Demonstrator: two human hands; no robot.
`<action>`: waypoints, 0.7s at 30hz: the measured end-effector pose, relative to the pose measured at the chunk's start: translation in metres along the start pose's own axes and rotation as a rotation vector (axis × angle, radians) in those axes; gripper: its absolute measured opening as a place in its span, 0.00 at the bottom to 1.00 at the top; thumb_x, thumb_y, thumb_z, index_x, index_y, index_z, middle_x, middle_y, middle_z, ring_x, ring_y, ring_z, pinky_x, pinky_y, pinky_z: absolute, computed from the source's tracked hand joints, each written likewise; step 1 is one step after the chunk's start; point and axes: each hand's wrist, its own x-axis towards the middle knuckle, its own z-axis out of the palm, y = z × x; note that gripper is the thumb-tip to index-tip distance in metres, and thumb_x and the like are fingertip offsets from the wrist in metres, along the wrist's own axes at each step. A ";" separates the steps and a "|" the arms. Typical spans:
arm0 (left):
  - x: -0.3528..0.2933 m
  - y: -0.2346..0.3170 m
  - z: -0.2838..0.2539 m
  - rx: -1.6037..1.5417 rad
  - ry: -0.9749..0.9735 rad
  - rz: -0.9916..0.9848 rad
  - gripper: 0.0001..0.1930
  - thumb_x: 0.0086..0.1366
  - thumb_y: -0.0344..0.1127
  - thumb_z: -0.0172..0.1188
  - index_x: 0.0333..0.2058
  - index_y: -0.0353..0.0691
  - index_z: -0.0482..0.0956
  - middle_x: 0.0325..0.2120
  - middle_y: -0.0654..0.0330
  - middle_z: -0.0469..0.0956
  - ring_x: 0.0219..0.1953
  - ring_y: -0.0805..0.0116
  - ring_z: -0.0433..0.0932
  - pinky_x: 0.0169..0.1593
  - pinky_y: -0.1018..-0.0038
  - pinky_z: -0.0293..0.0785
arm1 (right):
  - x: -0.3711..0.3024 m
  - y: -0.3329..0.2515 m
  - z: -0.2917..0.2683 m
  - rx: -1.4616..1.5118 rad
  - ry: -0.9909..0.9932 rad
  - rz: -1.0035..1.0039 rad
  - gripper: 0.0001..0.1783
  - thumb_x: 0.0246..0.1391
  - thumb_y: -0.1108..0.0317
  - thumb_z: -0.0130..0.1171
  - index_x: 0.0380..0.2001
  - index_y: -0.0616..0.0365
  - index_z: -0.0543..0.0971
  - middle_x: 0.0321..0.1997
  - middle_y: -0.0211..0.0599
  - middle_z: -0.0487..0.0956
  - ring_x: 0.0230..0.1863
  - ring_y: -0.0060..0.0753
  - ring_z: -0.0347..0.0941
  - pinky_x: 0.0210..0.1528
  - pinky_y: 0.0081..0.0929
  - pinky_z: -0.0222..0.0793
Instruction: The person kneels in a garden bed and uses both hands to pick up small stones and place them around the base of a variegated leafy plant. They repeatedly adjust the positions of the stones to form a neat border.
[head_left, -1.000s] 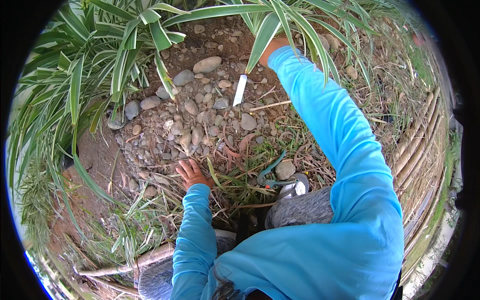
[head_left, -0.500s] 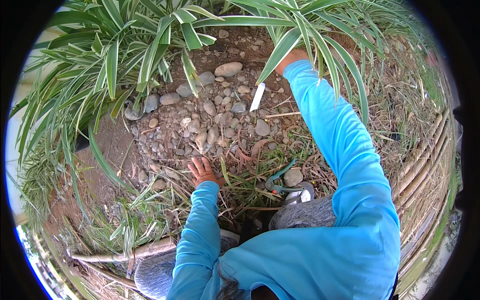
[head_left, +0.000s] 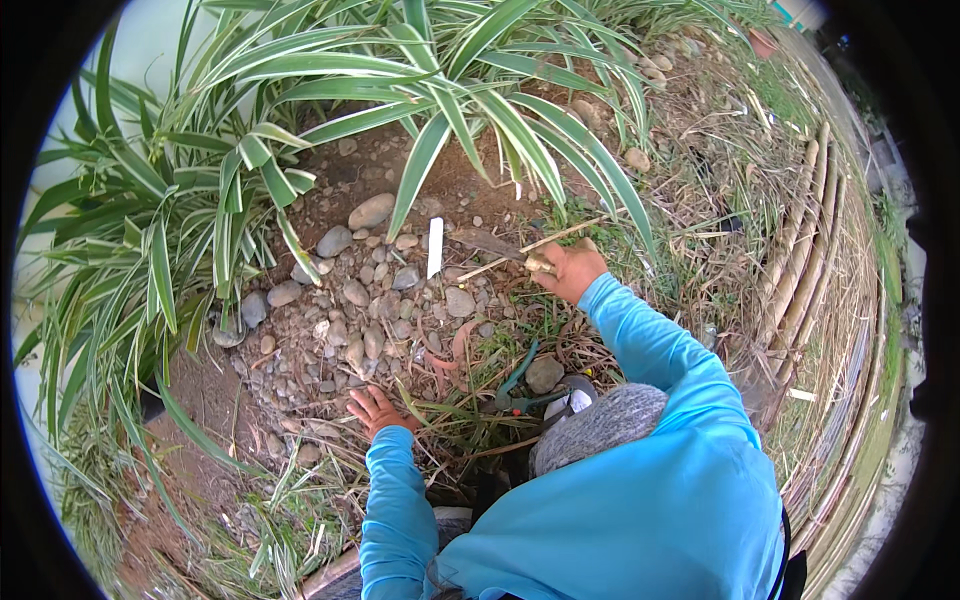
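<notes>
My left hand (head_left: 378, 410) rests with spread fingers on the ground, at the edge of a patch of stones (head_left: 375, 325), holding nothing. Further to the right, my right hand (head_left: 572, 270) is closed around the pale handle of a knife with a brown, dirty-looking blade (head_left: 488, 242). The blade points left over the soil, beside a thin dry stick (head_left: 570, 232). Left of its tip a white plastic strip (head_left: 435, 248) stands out from the stones. Teal-handled pruning shears (head_left: 518, 375) lie between my arms, next to a round stone (head_left: 544, 374) and my knee.
Long striped green-and-white leaves (head_left: 420, 165) arch over the bed from the back and left. Several bamboo poles (head_left: 800, 240) lie along the right side. Dry cut grass (head_left: 690, 190) covers the ground there. A pale wall (head_left: 150, 55) stands behind the plants.
My right hand has come out from under the leaves toward me, and the knife now shows in it. My view has shifted to the right. My left hand stays on the ground.
</notes>
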 end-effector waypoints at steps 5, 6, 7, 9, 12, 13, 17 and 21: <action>0.002 0.008 -0.006 0.180 -0.035 -0.038 0.68 0.39 0.69 0.68 0.68 0.42 0.35 0.67 0.41 0.23 0.68 0.34 0.23 0.70 0.51 0.36 | -0.016 0.009 0.024 0.272 0.144 0.027 0.24 0.48 0.54 0.65 0.44 0.52 0.70 0.39 0.48 0.78 0.43 0.55 0.74 0.49 0.47 0.66; 0.003 0.009 -0.007 0.174 -0.056 -0.043 0.68 0.39 0.70 0.67 0.68 0.41 0.35 0.67 0.41 0.23 0.68 0.34 0.23 0.70 0.51 0.34 | -0.011 0.012 0.025 0.260 0.178 0.035 0.23 0.47 0.56 0.66 0.43 0.52 0.71 0.40 0.49 0.77 0.43 0.55 0.74 0.47 0.47 0.67; 0.002 0.008 -0.006 0.167 -0.079 -0.074 0.68 0.40 0.70 0.66 0.68 0.41 0.35 0.67 0.40 0.23 0.68 0.34 0.23 0.70 0.50 0.32 | -0.005 0.017 0.026 0.270 0.245 0.039 0.20 0.48 0.57 0.66 0.40 0.52 0.71 0.40 0.49 0.77 0.42 0.55 0.74 0.45 0.47 0.68; 0.007 0.007 -0.003 0.346 -0.087 -0.030 0.66 0.44 0.73 0.60 0.68 0.35 0.36 0.67 0.38 0.26 0.67 0.33 0.18 0.67 0.46 0.21 | 0.016 0.023 0.028 0.271 0.241 0.074 0.16 0.48 0.60 0.65 0.36 0.53 0.72 0.40 0.49 0.75 0.40 0.56 0.73 0.42 0.47 0.69; 0.015 -0.004 0.004 0.346 -0.068 0.048 0.64 0.46 0.72 0.59 0.67 0.33 0.39 0.68 0.42 0.32 0.68 0.39 0.20 0.68 0.45 0.22 | 0.027 0.035 0.038 0.422 0.302 -0.015 0.12 0.50 0.62 0.64 0.27 0.56 0.73 0.34 0.46 0.75 0.37 0.54 0.73 0.41 0.46 0.69; 0.018 -0.005 0.006 0.348 -0.046 -0.005 0.67 0.41 0.72 0.65 0.68 0.43 0.36 0.68 0.40 0.26 0.68 0.33 0.23 0.69 0.48 0.34 | 0.028 0.042 0.041 0.454 0.298 -0.016 0.12 0.51 0.62 0.63 0.27 0.57 0.73 0.33 0.46 0.75 0.37 0.53 0.74 0.40 0.45 0.70; 0.019 -0.004 0.004 0.321 -0.113 -0.050 0.67 0.42 0.73 0.63 0.68 0.44 0.33 0.68 0.42 0.23 0.67 0.33 0.20 0.69 0.49 0.35 | 0.037 0.082 0.044 0.213 0.459 0.268 0.10 0.53 0.57 0.59 0.33 0.50 0.78 0.39 0.43 0.81 0.42 0.48 0.76 0.43 0.40 0.71; 0.010 0.001 -0.004 0.240 -0.099 -0.002 0.65 0.43 0.71 0.64 0.68 0.41 0.35 0.67 0.40 0.22 0.67 0.33 0.18 0.69 0.48 0.29 | 0.017 0.149 0.021 0.526 0.533 0.616 0.11 0.50 0.58 0.61 0.36 0.46 0.81 0.40 0.44 0.81 0.41 0.45 0.78 0.44 0.35 0.72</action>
